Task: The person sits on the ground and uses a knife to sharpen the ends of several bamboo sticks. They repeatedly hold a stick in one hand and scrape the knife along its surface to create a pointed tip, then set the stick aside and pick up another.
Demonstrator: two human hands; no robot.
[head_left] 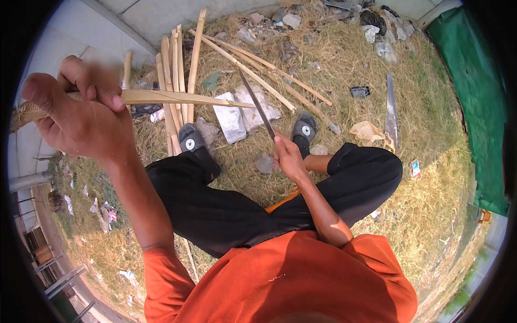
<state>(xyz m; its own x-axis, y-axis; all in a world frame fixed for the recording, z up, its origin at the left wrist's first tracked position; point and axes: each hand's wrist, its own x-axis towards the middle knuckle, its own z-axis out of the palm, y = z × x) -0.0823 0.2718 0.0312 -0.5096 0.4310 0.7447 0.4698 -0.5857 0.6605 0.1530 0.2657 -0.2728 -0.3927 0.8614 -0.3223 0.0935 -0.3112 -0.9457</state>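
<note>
My left hand [81,116] is raised at the upper left and grips a pale bamboo strip [183,98] that points right across the view; the strip looks split along its length. Lower down, near my knee, my right hand [288,156] holds a long dark knife [257,105] by its handle, the blade pointing up and left toward the strip's free end. The blade tip is close to the strip but apart from it. I sit on dry grass in black trousers and an orange shirt.
A pile of split bamboo sticks [177,64] lies ahead on the grass, with more strips [269,75] fanned to the right. Two grey stone blocks [230,119] sit by my sandals. A hand saw [391,110] lies at right, beside a green tarp [476,91].
</note>
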